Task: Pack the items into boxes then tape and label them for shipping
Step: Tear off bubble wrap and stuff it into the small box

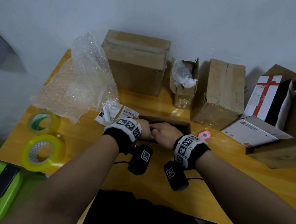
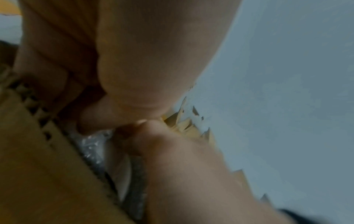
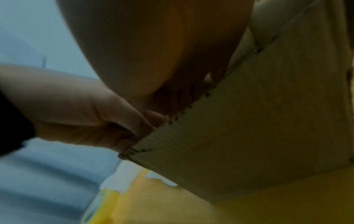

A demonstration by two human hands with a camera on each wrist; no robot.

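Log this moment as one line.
stage: packing | both hands inside small open brown cardboard box | bubble-wrapped item in box | untaped

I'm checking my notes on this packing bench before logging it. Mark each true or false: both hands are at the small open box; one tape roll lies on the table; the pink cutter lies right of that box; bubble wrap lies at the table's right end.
1. Both hands, left hand and right hand, are at the small open box. True.
2. One tape roll lies on the table. False: two, a far tape roll and a near tape roll.
3. The pink cutter lies right of that box. True.
4. Bubble wrap lies at the right end. False: left.
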